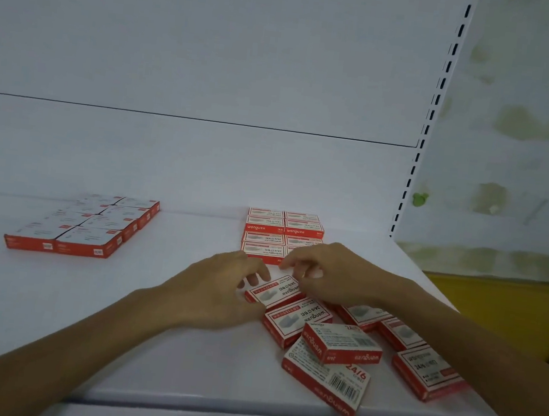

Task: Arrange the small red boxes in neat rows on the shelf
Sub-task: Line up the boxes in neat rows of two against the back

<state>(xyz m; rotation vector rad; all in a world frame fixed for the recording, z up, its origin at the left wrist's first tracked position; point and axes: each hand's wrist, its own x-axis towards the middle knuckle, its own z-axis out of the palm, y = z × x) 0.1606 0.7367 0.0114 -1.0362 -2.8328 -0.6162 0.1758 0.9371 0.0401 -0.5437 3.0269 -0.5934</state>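
Note:
Small red-and-white boxes lie on a white shelf. A neat two-column block of boxes stands at the back, right of centre. Just in front of it, one box lies tilted, and both hands meet on it. My left hand grips its left end with the fingers curled over it. My right hand pinches its far right corner. Several loose boxes lie jumbled in front, one at the shelf's front edge. My right forearm covers part of that pile.
A second tidy block of flatter red-and-white boxes sits at the left of the shelf. The white back panel rises behind; a slotted upright marks the shelf's right end. A stained wall and a yellow surface lie beyond it.

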